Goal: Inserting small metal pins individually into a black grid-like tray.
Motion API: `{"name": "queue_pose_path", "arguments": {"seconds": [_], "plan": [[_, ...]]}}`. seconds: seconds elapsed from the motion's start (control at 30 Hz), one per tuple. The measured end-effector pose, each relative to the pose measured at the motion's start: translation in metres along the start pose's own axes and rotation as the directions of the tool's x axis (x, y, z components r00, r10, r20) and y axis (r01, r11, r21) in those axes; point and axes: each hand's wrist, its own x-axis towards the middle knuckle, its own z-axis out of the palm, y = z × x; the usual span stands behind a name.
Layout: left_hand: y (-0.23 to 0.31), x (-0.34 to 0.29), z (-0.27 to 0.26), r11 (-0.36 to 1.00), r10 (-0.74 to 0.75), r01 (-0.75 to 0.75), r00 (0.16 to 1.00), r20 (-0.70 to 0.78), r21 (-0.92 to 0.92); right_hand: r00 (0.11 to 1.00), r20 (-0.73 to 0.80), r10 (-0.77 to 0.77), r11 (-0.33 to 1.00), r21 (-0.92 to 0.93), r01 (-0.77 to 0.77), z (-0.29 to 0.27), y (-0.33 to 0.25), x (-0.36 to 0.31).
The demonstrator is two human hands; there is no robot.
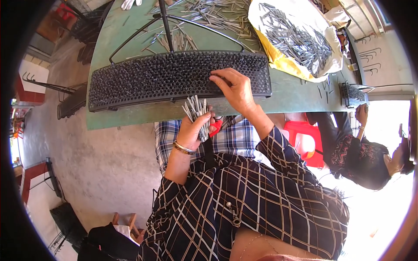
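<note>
A long black rack [143, 102] with rows of round holes lies along the near side of the green table [106, 51]. Many of its holes hold thin, dark metal pieces; more bare holes show toward its right end. In front of the rack's near edge, my left hand [191, 131] grips a bundle of slim grey metal pieces [196, 108], their ends fanned upward. Over the right half of the rack, my right hand [238, 89] has thumb and fingertips pinched together at the holes. Whatever sits between those fingertips is too small to make out.
A black rod frame [166, 28] rises from the rack's far side. Loose metal pieces [222, 15] litter the table beyond, and a white sack with yellow edging [275, 54] holds a heap. At right, a co-worker's hand [361, 115] touches a smaller rack [353, 96], near a red stool [315, 148].
</note>
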Motion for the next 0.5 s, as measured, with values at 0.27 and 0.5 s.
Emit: {"name": "queue_pose_path", "arguments": {"seconds": [0.27, 0.5], "plan": [[-0.002, 0.003, 0.000, 0.999, 0.043, -0.044, 0.998, -0.050, -0.026, 0.936, 0.118, 0.333, 0.904, 0.241, -0.352, -0.016, -0.020, 0.001], [-0.002, 0.001, 0.007, 0.993, 0.120, -0.117, 0.987, -0.110, 0.031, 0.861, 0.310, 0.402, 0.836, 0.259, -0.484, -0.013, -0.016, -0.014]]}}
